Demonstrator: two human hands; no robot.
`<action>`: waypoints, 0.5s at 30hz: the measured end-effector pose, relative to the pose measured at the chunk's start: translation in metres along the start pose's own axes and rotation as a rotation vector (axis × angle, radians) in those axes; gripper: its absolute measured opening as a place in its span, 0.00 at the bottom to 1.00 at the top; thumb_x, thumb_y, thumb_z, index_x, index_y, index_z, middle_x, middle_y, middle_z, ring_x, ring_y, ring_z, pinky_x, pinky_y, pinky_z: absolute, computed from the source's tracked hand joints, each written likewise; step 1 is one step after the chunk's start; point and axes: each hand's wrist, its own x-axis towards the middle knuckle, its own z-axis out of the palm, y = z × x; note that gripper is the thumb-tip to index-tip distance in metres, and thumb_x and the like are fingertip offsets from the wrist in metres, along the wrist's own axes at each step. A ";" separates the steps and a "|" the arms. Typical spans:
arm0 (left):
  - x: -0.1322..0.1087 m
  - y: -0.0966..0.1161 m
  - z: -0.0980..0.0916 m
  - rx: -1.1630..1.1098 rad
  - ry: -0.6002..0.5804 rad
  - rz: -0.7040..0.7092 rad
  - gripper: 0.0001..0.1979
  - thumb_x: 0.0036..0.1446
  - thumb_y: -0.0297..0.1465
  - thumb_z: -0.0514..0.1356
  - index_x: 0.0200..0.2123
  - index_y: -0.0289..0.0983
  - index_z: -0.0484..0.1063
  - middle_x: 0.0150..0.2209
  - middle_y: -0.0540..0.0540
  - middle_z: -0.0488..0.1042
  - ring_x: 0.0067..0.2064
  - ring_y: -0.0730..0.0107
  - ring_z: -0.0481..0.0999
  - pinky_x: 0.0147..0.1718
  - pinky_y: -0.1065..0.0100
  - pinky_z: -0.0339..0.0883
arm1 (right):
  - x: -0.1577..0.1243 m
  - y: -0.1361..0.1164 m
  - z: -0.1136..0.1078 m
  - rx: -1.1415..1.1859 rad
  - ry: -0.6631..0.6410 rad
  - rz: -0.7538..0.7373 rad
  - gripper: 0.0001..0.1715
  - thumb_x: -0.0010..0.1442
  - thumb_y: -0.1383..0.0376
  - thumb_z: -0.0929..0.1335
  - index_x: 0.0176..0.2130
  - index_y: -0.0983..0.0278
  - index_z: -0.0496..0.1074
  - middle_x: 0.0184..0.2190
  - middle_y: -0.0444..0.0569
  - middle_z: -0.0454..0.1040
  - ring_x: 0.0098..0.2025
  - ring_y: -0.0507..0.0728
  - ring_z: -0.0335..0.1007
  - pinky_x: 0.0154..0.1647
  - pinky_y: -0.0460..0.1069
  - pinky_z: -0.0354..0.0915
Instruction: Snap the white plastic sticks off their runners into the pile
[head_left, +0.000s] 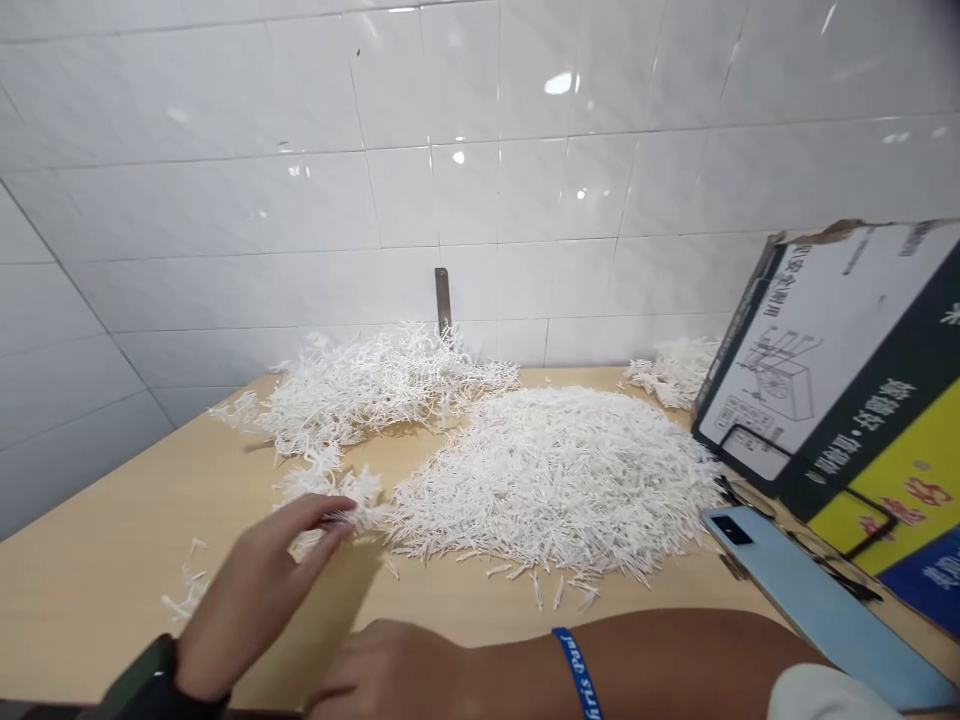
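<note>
My left hand (259, 575) reaches in from the lower left, its thumb and fingertips closed together on white branching plastic pieces. A small clump of the same branching pieces (364, 490) lies right beyond the fingertips. Along the wall behind it is a larger tangled heap of branching white plastic (360, 390). To the right spreads a wide mound of short, thin white plastic sticks (562, 480). My right hand (382, 665) is low at the bottom edge, under a forearm with a blue wristband (576, 670); its fingers are mostly out of sight.
A light blue phone (825, 610) lies at the right beside black-framed glasses (832, 575). A printed cardboard box (840, 420) stands behind them. More white pieces (675, 370) sit by the wall near the box. A metal strip (443, 300) leans on the tiled wall. Loose bits (187, 595) lie at left.
</note>
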 end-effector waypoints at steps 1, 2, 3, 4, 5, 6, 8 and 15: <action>-0.006 -0.004 0.012 0.000 -0.034 0.027 0.16 0.56 0.45 0.56 0.38 0.41 0.76 0.39 0.45 0.79 0.41 0.60 0.78 0.42 0.64 0.72 | -0.001 0.003 0.000 0.054 0.044 0.088 0.11 0.62 0.61 0.62 0.35 0.63 0.71 0.34 0.45 0.77 0.37 0.52 0.69 0.39 0.46 0.65; -0.012 -0.007 0.023 -0.003 -0.067 0.038 0.15 0.58 0.43 0.55 0.38 0.40 0.76 0.40 0.44 0.78 0.42 0.60 0.77 0.43 0.63 0.71 | -0.001 0.005 -0.002 0.106 0.095 0.187 0.09 0.60 0.63 0.63 0.33 0.64 0.70 0.30 0.45 0.76 0.33 0.52 0.69 0.37 0.45 0.65; -0.017 -0.010 0.032 -0.006 -0.090 0.038 0.14 0.60 0.40 0.53 0.38 0.40 0.76 0.40 0.43 0.78 0.42 0.61 0.77 0.44 0.62 0.71 | -0.002 0.004 -0.004 0.157 0.147 0.282 0.08 0.59 0.65 0.63 0.32 0.64 0.70 0.28 0.45 0.75 0.31 0.52 0.68 0.36 0.46 0.64; -0.022 -0.012 0.038 -0.012 -0.111 0.053 0.14 0.61 0.37 0.52 0.38 0.40 0.76 0.42 0.43 0.77 0.44 0.61 0.76 0.45 0.62 0.71 | -0.002 0.003 -0.007 0.211 0.196 0.366 0.07 0.58 0.67 0.62 0.32 0.64 0.70 0.27 0.46 0.74 0.31 0.52 0.68 0.36 0.46 0.64; -0.026 -0.014 0.042 -0.023 -0.136 0.078 0.14 0.62 0.34 0.51 0.41 0.40 0.76 0.45 0.42 0.76 0.47 0.61 0.75 0.48 0.61 0.70 | -0.001 0.002 -0.011 0.268 0.238 0.429 0.08 0.57 0.68 0.62 0.33 0.64 0.70 0.28 0.46 0.74 0.31 0.53 0.68 0.36 0.46 0.64; -0.030 -0.015 0.044 -0.027 -0.167 0.094 0.13 0.62 0.32 0.52 0.43 0.40 0.75 0.48 0.42 0.75 0.50 0.61 0.73 0.50 0.61 0.68 | 0.000 0.000 -0.015 0.329 0.264 0.467 0.09 0.57 0.70 0.61 0.35 0.64 0.70 0.30 0.47 0.74 0.33 0.53 0.68 0.36 0.46 0.64; -0.036 -0.015 0.042 -0.034 -0.196 0.122 0.15 0.61 0.30 0.52 0.48 0.40 0.73 0.50 0.42 0.73 0.52 0.62 0.72 0.52 0.61 0.67 | 0.002 -0.002 -0.023 0.430 0.289 0.521 0.10 0.58 0.71 0.61 0.37 0.64 0.70 0.32 0.48 0.74 0.35 0.53 0.68 0.37 0.47 0.64; -0.058 -0.022 0.021 0.028 -0.181 0.209 0.14 0.62 0.30 0.51 0.45 0.41 0.73 0.45 0.43 0.77 0.44 0.62 0.76 0.44 0.62 0.70 | 0.006 0.002 -0.026 0.534 0.280 0.646 0.12 0.58 0.72 0.61 0.42 0.62 0.67 0.38 0.50 0.71 0.41 0.56 0.67 0.43 0.51 0.65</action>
